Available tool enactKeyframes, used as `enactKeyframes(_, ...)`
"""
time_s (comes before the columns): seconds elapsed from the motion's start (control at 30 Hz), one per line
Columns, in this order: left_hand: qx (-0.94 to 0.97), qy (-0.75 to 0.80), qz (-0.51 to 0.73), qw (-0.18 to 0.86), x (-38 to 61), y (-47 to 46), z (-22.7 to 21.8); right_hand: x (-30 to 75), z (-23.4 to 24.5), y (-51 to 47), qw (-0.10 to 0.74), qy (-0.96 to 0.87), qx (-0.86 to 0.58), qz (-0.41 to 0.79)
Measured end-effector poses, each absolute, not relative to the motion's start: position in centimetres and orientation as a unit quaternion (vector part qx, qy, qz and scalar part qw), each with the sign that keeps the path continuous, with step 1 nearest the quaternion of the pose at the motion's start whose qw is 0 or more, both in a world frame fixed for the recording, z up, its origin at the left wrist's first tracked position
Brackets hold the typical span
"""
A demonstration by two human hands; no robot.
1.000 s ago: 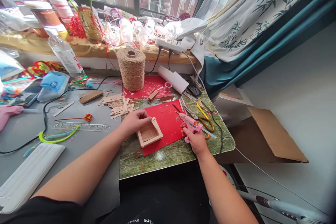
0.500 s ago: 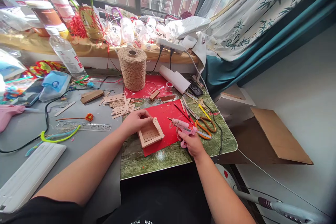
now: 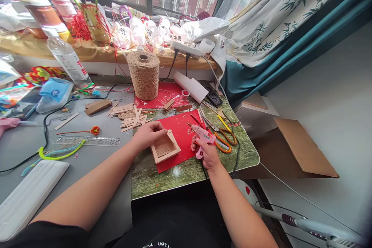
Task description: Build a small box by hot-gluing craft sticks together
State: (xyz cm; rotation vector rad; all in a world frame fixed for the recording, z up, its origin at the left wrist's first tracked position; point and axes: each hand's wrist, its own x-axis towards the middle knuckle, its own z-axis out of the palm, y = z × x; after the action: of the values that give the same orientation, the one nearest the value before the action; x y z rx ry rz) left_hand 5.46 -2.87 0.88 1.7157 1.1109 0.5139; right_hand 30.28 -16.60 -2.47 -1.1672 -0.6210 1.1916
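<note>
My left hand [image 3: 149, 135] is closed on the far left side of a small open box [image 3: 166, 158] built from wooden craft sticks. The box rests on a red sheet [image 3: 186, 124] over the wood-patterned board, its inside facing up. In my right hand [image 3: 207, 155] is a pink hot glue gun [image 3: 204, 136], fingers wrapped round its handle. Its nozzle points up and left, a little to the right of the box and apart from it. Scissors [image 3: 226, 139] with orange handles lie just beyond the glue gun.
A pile of craft sticks [image 3: 128, 115] lies left of the box. Behind stands a big spool of twine [image 3: 143, 75]. A power strip [image 3: 186, 49] sits on the sill, with cords running down. A white keyboard-like slab [image 3: 31, 197] and a stencil ruler [image 3: 90, 140] lie at left.
The glue gun has turned slightly in my right hand, and my fingers have shifted around its handle and trigger. My left hand stays on the box. The whole view has shifted a little.
</note>
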Motion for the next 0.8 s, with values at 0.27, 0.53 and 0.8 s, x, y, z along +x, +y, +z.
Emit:
enactKeyframes(0.27, 0.711, 0.461, 0.203, 0.491, 5.5, -3.0, 1.4, 31.8, -0.7, -24.2, 0.520, -0.342, -0.562, 0.545)
enactKeyframes(0.53, 0.729, 0.457, 0.200, 0.469, 5.6, -3.0, 1.5, 30.5, -2.7, -25.1, 0.538, -0.303, -0.588, 0.522)
enactKeyframes(0.8, 0.740, 0.467, 0.196, 0.444, 5.8, -3.0, 1.8, 30.9, -1.6, -23.4, 0.530, -0.305, -0.564, 0.555)
